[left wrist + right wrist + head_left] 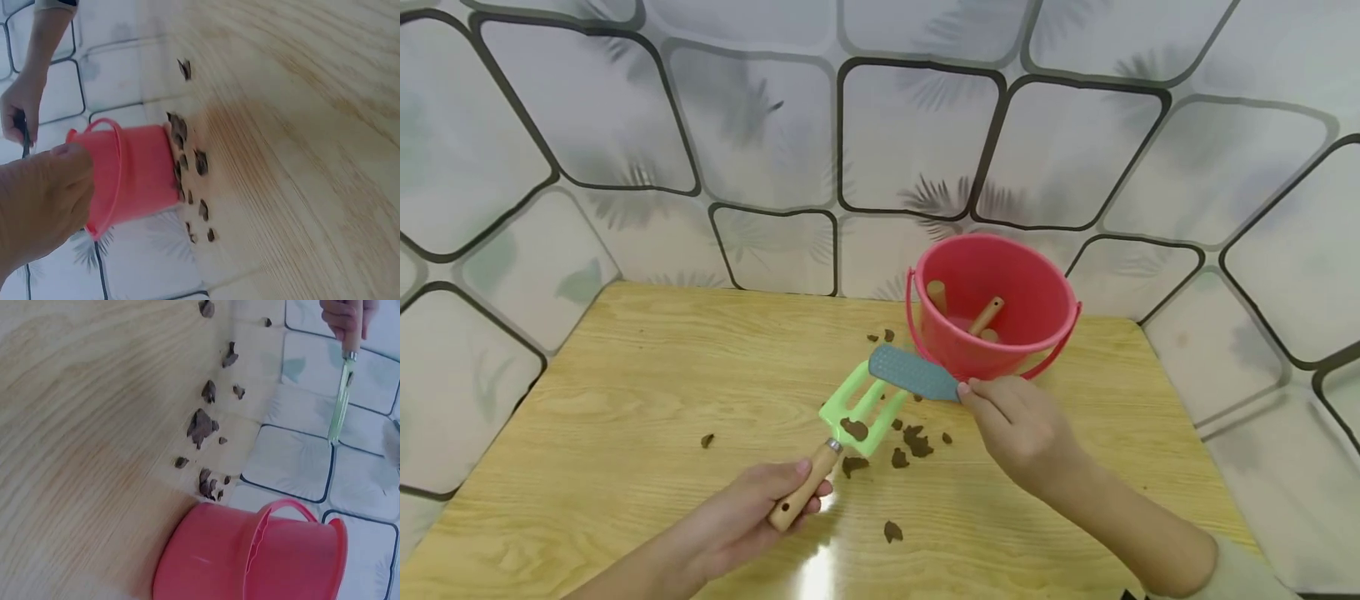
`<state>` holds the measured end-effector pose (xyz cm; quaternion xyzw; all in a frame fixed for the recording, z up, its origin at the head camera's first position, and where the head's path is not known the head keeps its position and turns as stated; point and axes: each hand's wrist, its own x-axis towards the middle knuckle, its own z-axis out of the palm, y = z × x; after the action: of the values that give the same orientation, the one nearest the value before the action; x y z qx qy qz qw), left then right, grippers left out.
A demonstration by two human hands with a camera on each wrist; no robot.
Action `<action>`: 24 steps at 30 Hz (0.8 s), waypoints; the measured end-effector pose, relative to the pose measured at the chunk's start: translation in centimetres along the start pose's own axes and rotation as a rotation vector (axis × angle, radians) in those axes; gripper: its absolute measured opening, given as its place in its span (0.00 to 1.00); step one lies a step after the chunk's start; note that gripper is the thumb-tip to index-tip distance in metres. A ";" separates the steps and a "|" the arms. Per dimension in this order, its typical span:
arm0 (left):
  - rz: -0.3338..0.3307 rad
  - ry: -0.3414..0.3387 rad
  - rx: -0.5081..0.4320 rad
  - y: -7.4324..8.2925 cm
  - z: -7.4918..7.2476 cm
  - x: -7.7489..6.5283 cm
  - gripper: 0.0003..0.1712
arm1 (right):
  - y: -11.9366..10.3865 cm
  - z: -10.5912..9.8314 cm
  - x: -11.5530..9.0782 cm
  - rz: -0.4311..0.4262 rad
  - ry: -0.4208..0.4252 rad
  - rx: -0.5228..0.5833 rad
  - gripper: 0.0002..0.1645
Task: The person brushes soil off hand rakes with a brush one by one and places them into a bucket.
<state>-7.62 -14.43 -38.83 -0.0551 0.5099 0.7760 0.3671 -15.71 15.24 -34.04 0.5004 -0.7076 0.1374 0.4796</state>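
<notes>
In the head view my left hand (pixel 748 517) grips the wooden handle of a light green garden hand fork (pixel 837 410), fingers wrapped round it. A brown flake (pixel 853 429) lies on the fork near the base of its tines. My right hand (pixel 1026 429) pinches one end of a grey-blue brush-like paddle (pixel 910 372) with a dotted flat face. The paddle's far end overlaps the tines in this view. In the right wrist view the fork (pixel 340 403) appears edge-on above the table. Curled left fingers (pixel 72 187) show in the left wrist view, the handle hidden behind them.
A pink bucket (pixel 951 342) with wooden-handled tools (pixel 987 317) inside stands at the table's back right, close to the wall. Several brown flakes (pixel 917 442) lie scattered on the wooden table (pixel 647 375) under and around the fork. A patterned wall (pixel 767 125) closes off the back and sides.
</notes>
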 end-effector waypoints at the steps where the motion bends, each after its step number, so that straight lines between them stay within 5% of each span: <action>1: -0.022 -0.024 -0.053 -0.1 0.2 0.1 0.35 | -0.2 0.0 0.1 -0.011 -0.008 0.002 0.14; 9: -0.143 -0.303 -0.404 -0.1 0.9 0.5 0.20 | -1.6 -0.2 0.2 -0.039 -0.130 0.079 0.17; 12: -0.138 -0.349 -0.424 0.0 0.8 0.7 0.16 | -1.9 -0.2 0.3 -0.055 -0.156 0.093 0.17; 18: -0.105 -0.291 -0.347 0.0 0.9 1.3 0.16 | -2.3 0.7 0.3 -0.054 -0.179 0.120 0.18; 24: -0.105 -0.377 -0.345 -0.6 0.8 1.5 0.15 | -4.3 0.7 1.2 -0.129 -0.150 0.140 0.17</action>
<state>-8.12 -12.89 -39.62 0.0021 0.2892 0.8279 0.4806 -12.56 12.13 -34.67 0.5860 -0.6964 0.1175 0.3972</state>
